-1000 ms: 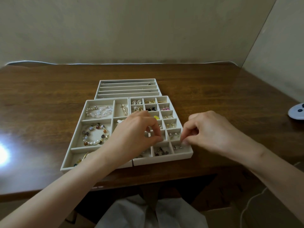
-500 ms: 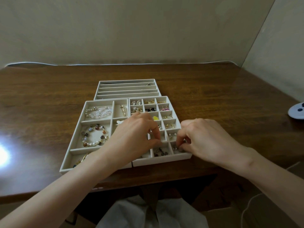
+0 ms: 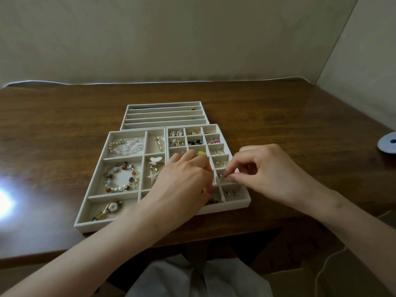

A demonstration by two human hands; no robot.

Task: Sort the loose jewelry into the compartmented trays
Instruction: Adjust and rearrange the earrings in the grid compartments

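Note:
Three cream trays lie on the brown table. The small-cell tray [image 3: 248, 200] on the right holds earrings in many cells. The left tray [image 3: 94, 179] holds a beaded bracelet [image 3: 121, 176], a pearl strand [image 3: 126, 145], a butterfly clip [image 3: 156, 162] and a flower brooch [image 3: 109, 209]. My left hand [image 3: 182, 185] lies curled over the small-cell tray's near left cells; what its fingers hold is hidden. My right hand [image 3: 263, 172] pinches a tiny earring [image 3: 225, 177] above a cell near the tray's right edge.
A slotted tray [image 3: 165, 123] sits behind the other two. A white and blue object [image 3: 387, 144] lies at the table's right edge. A bright light glare [image 3: 4, 200] marks the table's left side. White cloth [image 3: 192, 277] is below the near edge.
My right hand dipped to the near right cells, then rose slightly and shifted right with a small piece pinched. My left hand stayed over the tray.

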